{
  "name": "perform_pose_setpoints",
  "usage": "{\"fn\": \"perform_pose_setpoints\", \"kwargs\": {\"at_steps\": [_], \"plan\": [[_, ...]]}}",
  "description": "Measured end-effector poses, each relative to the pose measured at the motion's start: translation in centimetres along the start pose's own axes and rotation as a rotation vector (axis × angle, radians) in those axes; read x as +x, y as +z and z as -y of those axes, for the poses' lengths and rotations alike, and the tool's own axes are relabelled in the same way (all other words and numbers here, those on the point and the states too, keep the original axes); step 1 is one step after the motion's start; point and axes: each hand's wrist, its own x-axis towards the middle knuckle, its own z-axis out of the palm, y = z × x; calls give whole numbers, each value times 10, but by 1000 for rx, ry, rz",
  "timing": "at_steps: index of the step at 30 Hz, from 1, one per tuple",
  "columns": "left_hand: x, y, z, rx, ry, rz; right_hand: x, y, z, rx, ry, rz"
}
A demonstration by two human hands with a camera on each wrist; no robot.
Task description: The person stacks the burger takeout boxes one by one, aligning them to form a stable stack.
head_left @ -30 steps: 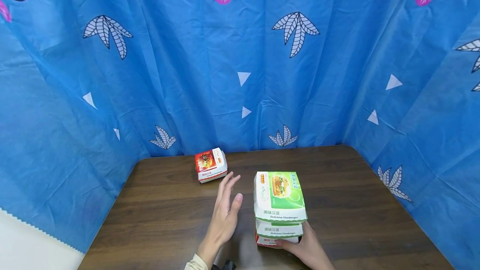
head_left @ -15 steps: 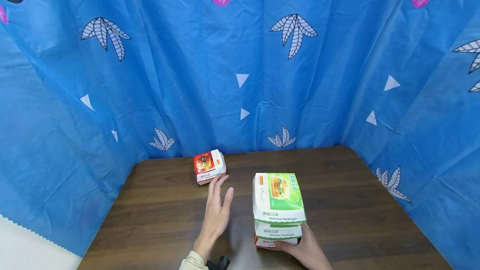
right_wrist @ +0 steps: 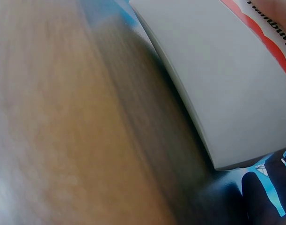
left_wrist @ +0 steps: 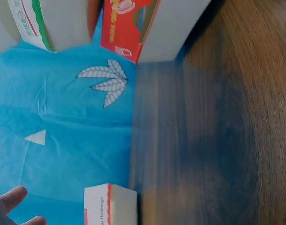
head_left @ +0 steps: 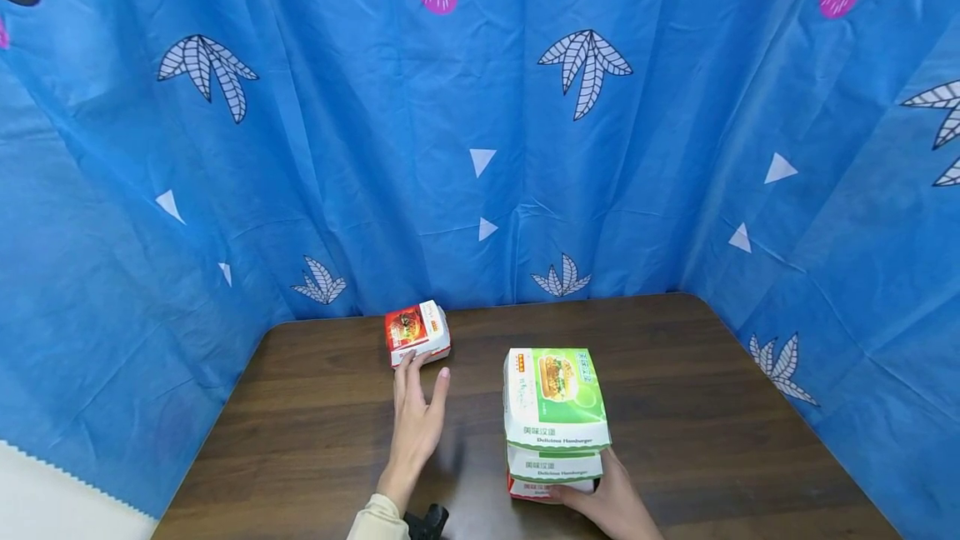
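Note:
A stack of three hamburger boxes stands at the front of the table in the head view. Two green-and-white boxes, the top one [head_left: 558, 394] and the middle one [head_left: 553, 465], rest on a red-and-white bottom box [head_left: 528, 487]. My right hand [head_left: 617, 497] holds that bottom box from the right, thumb across its front; the other fingers are hidden. Farther back lies a separate red-and-white hamburger box [head_left: 417, 333]. My left hand [head_left: 416, 427] reaches toward it with fingers extended, fingertips overlapping its front edge; contact cannot be told. In the left wrist view, this box [left_wrist: 110, 206] shows near the left fingers [left_wrist: 14, 198].
A brown wooden table [head_left: 315, 423] carries the boxes. Blue patterned curtains [head_left: 390, 148] enclose its back and sides. A black strap or device [head_left: 427, 521] sits at the left wrist, by a cream sleeve [head_left: 378, 517].
My left hand has moved left and forward, toward the separate box at the back. The right hand stays on the stack. The whole head view has shifted slightly.

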Motion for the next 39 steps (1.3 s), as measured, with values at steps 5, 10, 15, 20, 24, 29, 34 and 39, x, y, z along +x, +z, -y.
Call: {"fn": "perform_pose_setpoints", "kwargs": {"at_steps": [5, 10, 15, 20, 24, 29, 34, 39], "plan": [[8, 0, 8, 39, -11, 19, 0, -1, 0, 10, 9, 20], [17, 2, 11, 68, -27, 4, 1, -2, -1, 18, 7, 31], [27, 6, 16, 95, -36, -15, 0, -2, -3, 39, 3, 40], [34, 9, 24, 92, -52, -10, 1, -2, -5, 48, -1, 58], [37, 11, 31, 87, -56, -27, 1, -2, -6, 59, -15, 82], [38, 12, 37, 98, -64, -40, 0, -1, -5, 56, -22, 81], [41, 13, 40, 110, -77, -21, 0, 0, -5, 44, -39, 69], [45, 14, 41, 128, -91, 12, 1, -1, -6, 12, -76, 61]]}}
